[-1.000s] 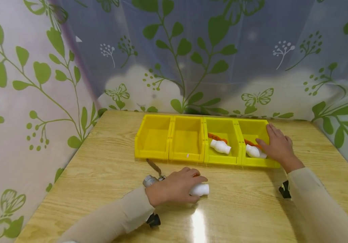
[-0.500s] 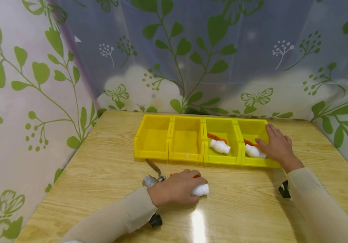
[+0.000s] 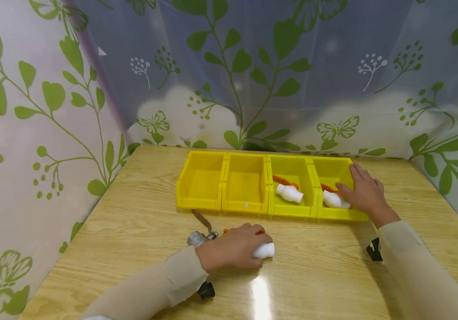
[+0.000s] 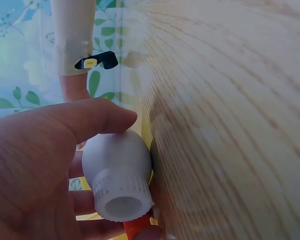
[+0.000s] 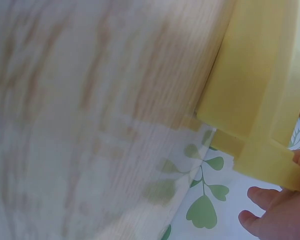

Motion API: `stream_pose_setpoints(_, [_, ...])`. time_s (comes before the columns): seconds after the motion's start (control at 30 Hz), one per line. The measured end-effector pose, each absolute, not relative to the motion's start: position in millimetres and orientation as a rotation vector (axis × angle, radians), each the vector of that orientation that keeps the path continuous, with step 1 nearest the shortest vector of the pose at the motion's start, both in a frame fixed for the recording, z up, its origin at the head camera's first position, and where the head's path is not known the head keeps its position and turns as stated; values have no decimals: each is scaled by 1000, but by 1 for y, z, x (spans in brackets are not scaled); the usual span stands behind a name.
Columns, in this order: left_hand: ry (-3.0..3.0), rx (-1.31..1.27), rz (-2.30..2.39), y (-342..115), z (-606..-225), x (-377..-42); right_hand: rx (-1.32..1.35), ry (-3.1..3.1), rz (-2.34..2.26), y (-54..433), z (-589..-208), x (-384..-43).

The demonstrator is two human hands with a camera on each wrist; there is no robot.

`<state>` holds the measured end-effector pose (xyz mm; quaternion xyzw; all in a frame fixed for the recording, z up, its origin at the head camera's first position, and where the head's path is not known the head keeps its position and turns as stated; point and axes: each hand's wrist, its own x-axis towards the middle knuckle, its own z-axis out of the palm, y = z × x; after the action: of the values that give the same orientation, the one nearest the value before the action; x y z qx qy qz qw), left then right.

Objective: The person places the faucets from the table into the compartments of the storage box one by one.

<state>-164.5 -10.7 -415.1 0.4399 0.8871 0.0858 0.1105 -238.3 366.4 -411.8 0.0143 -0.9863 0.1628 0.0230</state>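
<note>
My left hand (image 3: 233, 246) grips a white plastic ball valve (image 3: 264, 250) low over the table, in front of the bins. In the left wrist view, the thumb lies on the round white body and the ribbed open end (image 4: 122, 202) faces the camera; part of the orange handle (image 4: 136, 228) shows below. My right hand (image 3: 367, 191) holds the side wall of the rightmost yellow bin (image 3: 343, 215), thumb on the inner side. The right wrist view shows the bin's outer wall (image 5: 245, 75) with fingers at its rim.
A grey metal valve (image 3: 196, 238) with a brown lever (image 3: 202, 218) lies beside the left wrist. One white valve (image 3: 290, 193) with an orange handle sits in the third bin, another white valve (image 3: 334, 199) in the fourth. Patterned cloth (image 3: 221, 89) hangs behind the table.
The left hand has shifted very slightly to the right, and an orange tip of the handle now shows behind it. The right hand keeps its place on the bin.
</note>
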Motion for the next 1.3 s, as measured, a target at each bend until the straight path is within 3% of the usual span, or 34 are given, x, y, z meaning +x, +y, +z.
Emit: stream_pose_setpoints(1.3, [2677, 1210, 130, 4, -410, -159, 48, -3038, 502, 366, -414, -239])
